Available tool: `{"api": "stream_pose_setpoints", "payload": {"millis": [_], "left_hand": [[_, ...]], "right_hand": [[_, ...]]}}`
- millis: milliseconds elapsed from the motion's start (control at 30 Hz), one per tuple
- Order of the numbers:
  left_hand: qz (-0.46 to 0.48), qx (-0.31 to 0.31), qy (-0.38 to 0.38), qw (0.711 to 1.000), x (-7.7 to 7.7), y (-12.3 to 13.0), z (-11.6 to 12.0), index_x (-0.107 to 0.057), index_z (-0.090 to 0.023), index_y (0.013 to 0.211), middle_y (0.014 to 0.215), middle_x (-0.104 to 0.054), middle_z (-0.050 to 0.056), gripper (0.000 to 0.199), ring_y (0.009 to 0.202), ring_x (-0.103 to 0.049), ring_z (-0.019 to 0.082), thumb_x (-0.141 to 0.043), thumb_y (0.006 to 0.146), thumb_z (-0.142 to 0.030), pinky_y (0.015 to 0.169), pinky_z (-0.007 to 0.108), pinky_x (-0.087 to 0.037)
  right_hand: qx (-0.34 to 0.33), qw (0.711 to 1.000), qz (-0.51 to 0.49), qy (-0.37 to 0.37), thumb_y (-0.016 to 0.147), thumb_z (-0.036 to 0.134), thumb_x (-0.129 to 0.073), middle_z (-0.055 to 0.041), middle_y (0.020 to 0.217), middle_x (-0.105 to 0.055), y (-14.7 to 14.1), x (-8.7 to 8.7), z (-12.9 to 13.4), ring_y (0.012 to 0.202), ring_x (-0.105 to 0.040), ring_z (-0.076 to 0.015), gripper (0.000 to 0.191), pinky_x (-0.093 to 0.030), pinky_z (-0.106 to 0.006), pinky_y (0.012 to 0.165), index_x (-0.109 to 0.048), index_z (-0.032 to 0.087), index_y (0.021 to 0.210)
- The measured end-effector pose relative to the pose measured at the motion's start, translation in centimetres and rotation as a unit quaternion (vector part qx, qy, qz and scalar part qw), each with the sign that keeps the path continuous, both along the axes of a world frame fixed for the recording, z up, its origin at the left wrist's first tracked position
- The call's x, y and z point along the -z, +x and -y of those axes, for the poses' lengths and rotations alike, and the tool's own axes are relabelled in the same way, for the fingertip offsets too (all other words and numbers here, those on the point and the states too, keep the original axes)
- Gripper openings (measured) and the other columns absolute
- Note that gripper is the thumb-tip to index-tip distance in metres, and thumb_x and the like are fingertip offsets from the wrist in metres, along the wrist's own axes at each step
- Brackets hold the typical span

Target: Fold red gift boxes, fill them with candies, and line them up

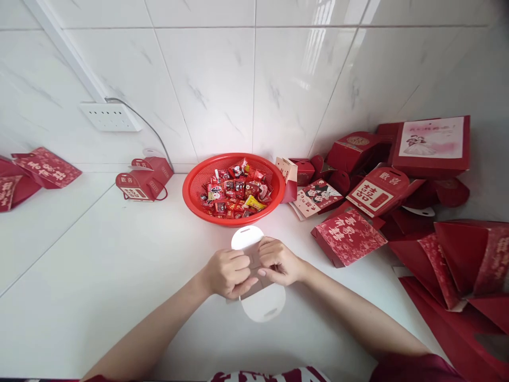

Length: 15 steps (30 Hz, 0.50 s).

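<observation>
An unfolded candy box (260, 305) lies open in front of me, its white inner side showing, with a rounded handle flap at the far end and another at the near end. My left hand (230, 273) is closed on the box's left side, fingers curled over its edge. On the right side my right hand (278, 261) grips the box, fingers bent and thumb pointing inward. Just beyond the hands stands a red plastic basket (191, 204) holding many wrapped candies (238, 191), mostly red, one yellow.
Several red gift boxes (352, 236) are heaped to the right, some on their sides. A small red box with a cord handle (145, 180) stands back left; more red boxes (47, 167) lie at far left. A power strip (110, 116) hangs on the tiled wall.
</observation>
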State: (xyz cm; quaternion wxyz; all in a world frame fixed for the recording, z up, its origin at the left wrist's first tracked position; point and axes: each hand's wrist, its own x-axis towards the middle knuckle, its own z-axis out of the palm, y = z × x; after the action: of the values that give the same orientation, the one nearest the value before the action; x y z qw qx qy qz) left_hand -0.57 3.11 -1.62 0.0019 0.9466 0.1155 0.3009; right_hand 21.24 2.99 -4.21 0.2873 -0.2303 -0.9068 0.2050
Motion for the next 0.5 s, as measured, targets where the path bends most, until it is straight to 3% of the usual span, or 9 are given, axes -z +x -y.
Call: {"api": "stream_pose_setpoints", "payload": {"millis": [100,233,333,433,500], "left_hand": [[-0.004,0.034,-0.036,0.999,0.7,0.8,-0.1,-0.047,-0.022,0.054,0.054,-0.044,0.002,0.032,0.055,-0.040,0.018,-0.046,0.086,-0.030,0.058,0.036,-0.033],[0.074,0.046,-0.079,0.993,2.1,1.2,-0.7,-0.032,-0.022,0.050,0.045,-0.029,0.000,0.041,0.047,-0.027,0.018,-0.035,0.088,-0.035,0.053,0.037,-0.024],[0.096,0.063,-0.081,0.990,2.6,1.4,-1.1,-0.027,-0.022,0.051,0.046,-0.027,0.000,0.043,0.046,-0.026,0.018,-0.027,0.091,-0.038,0.052,0.037,-0.022],[0.114,0.061,-0.084,0.988,2.4,1.4,-1.4,-0.028,-0.022,0.053,0.046,-0.029,0.000,0.040,0.046,-0.027,0.017,-0.031,0.091,-0.035,0.051,0.037,-0.022],[0.122,0.045,-0.104,0.986,1.8,1.3,-1.5,-0.030,-0.022,0.054,0.046,-0.030,-0.001,0.036,0.046,-0.028,0.017,-0.036,0.089,-0.030,0.052,0.036,-0.024]], "right_hand": [[0.027,0.999,-0.005,0.019,0.097,0.054,-0.014,0.0002,0.047,-0.036,-0.7,1.2,0.4,0.051,-0.043,-0.0160,0.050,-0.047,-0.035,0.073,-0.014,0.025,0.057],[0.052,0.998,-0.013,0.020,0.095,0.054,-0.008,0.0001,0.045,-0.030,-1.3,2.4,0.9,0.047,-0.039,-0.0175,0.049,-0.048,-0.039,0.072,-0.011,0.025,0.055],[0.055,0.998,-0.014,0.018,0.094,0.052,-0.008,0.0002,0.045,-0.025,-1.3,3.0,1.2,0.048,-0.037,-0.0188,0.048,-0.049,-0.041,0.074,-0.010,0.026,0.054],[0.035,0.999,-0.040,0.007,0.094,0.058,-0.006,0.0013,0.045,-0.025,-0.9,2.8,1.1,0.047,-0.036,-0.0176,0.050,-0.050,-0.040,0.077,-0.010,0.026,0.056],[0.005,0.998,-0.066,-0.013,0.096,0.060,-0.011,0.0016,0.047,-0.030,-0.4,1.7,0.9,0.049,-0.041,-0.0167,0.052,-0.051,-0.038,0.081,-0.015,0.026,0.056]]}}
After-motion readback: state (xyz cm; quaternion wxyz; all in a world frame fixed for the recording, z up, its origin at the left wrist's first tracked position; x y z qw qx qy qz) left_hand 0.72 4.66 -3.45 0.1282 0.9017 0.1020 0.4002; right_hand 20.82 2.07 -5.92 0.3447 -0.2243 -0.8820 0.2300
